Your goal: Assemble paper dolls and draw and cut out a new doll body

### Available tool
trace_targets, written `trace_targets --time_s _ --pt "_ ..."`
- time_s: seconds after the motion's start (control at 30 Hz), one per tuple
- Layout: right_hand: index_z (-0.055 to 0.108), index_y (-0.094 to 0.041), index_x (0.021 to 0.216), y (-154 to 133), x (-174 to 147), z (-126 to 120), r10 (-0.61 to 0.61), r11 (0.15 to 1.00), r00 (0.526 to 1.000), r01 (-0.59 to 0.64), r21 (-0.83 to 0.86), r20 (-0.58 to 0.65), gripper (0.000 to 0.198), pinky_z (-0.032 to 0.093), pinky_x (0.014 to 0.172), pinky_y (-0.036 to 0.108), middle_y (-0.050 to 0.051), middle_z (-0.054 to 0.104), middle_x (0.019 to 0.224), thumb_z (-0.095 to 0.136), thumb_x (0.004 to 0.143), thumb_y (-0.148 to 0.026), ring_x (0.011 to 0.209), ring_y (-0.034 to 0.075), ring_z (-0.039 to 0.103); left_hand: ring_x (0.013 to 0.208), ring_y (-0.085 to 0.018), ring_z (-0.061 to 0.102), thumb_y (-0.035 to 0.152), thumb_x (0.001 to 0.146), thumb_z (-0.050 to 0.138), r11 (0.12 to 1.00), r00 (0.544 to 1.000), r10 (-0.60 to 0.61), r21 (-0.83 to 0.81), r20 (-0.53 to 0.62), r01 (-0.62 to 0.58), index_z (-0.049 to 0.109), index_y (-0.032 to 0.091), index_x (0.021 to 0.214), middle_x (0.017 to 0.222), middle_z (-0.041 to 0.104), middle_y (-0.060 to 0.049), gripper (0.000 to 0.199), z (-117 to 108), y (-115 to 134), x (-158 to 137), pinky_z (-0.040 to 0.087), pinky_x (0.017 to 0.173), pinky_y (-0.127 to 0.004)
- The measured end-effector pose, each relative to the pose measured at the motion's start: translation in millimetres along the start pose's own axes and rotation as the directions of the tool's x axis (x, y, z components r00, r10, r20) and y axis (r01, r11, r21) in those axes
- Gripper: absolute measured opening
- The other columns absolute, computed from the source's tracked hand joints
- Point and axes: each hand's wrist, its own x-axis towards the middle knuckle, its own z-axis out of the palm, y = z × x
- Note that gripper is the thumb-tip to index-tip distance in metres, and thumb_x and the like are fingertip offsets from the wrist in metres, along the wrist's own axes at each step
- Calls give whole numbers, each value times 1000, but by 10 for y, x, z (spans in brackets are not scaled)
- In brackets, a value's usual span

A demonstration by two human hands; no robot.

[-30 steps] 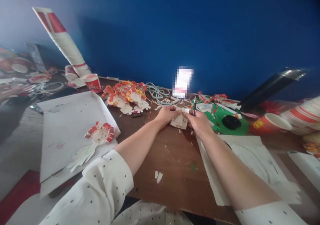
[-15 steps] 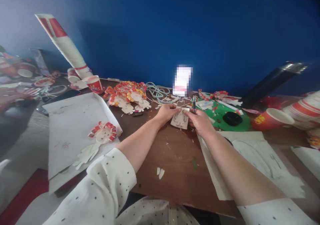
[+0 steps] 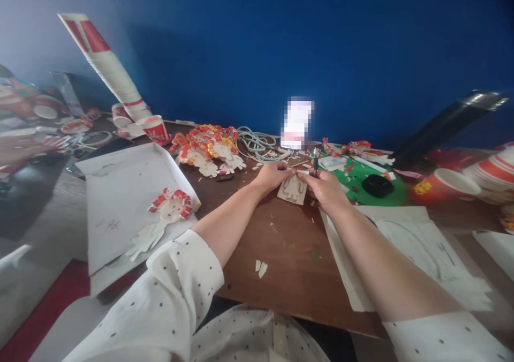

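Observation:
A small whitish piece of paper or card [image 3: 292,191] with a pencil-drawn outline is held between my two hands above the brown table. My left hand [image 3: 273,177] pinches its upper left edge. At its upper right edge, my right hand [image 3: 324,186] grips the card between thumb and fingers. A dark pen [image 3: 316,161] with a silvery tip also sits in my right hand, pointing upward. Below the hands, two small white scraps [image 3: 261,268] lie on the tabletop [image 3: 277,244].
Paper figures with red and yellow curls [image 3: 209,145] are heaped at the back left; another [image 3: 171,205] lies on a white box lid [image 3: 116,190]. A blurred lit screen [image 3: 297,123] stands at the wall. Right are a green sheet [image 3: 349,182], paper cups [image 3: 445,185] and drawn-on paper [image 3: 413,244].
The whole view has shifted slightly, so things sit a little higher and further right. Both hands still hold the card, which appears tilted a little differently.

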Motion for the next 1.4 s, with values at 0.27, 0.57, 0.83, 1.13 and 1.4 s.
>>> trace_targets --time_s 0.27,0.57,0.83,1.13,1.4 --pt "67 -20 82 13 -16 -52 24 999 994 -21 -32 104 32 43 47 28 -2 59 53 78 62 -42 49 16 54 59 -12 53 29 70 71 999 996 -31 27 -78 33 67 14 74 64 62 0 16 -3 56 -22 42 59 -25" --pt "68 -19 82 37 -6 -38 26 999 996 -24 -27 83 27 46 51 29 1 66 61 78 63 -37 55 17 60 60 -13 55 32 69 75 998 997 -62 -11 -49 62 69 14 76 64 64 -1 20 -8 -31 25 44 59 -26" --pt "67 -18 80 52 -4 -32 67 998 993 -67 -2 95 29 36 41 25 -3 59 52 77 62 -39 43 11 47 60 -11 55 27 68 74 997 997 -65 -42 29 66 66 14 74 64 63 1 17 -26 -20 14 44 60 -25" --pt "60 -20 74 -10 -22 -16 98 992 987 -108 73 125 29 26 36 22 -7 48 45 79 61 -38 37 8 37 60 -12 54 25 68 72 988 999 3 156 -54 6 64 14 71 65 63 0 14 -30 96 -24 42 60 -25" --pt "62 -20 78 -35 -26 7 104 984 987 -120 133 121 30 33 38 24 -5 55 51 79 59 -35 39 9 42 65 -13 58 26 68 73 999 997 30 -22 71 -28 67 13 81 73 66 -3 19 -50 -60 51 48 67 -28"
